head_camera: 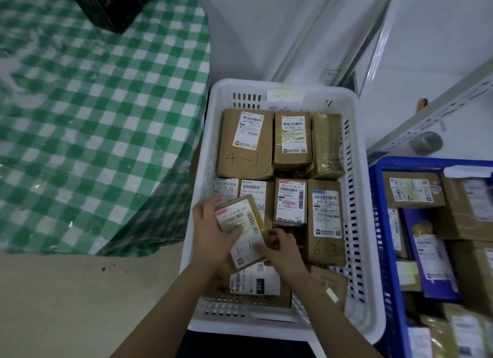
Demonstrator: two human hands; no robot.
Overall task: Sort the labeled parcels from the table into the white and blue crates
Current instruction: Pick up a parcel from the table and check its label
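A small brown parcel with a white label hangs tilted over the white crate. My left hand grips its left side, and my right hand holds its lower right corner. Several labeled cardboard parcels lie packed in the white crate, among them one marked "4-1" and one marked "6-3". The blue crate stands just right of the white one and also holds several parcels.
A table under a green-and-white checked cloth is at the left, with a dark box at its far end. White metal shelving rises behind the blue crate. Bare floor lies at the lower left.
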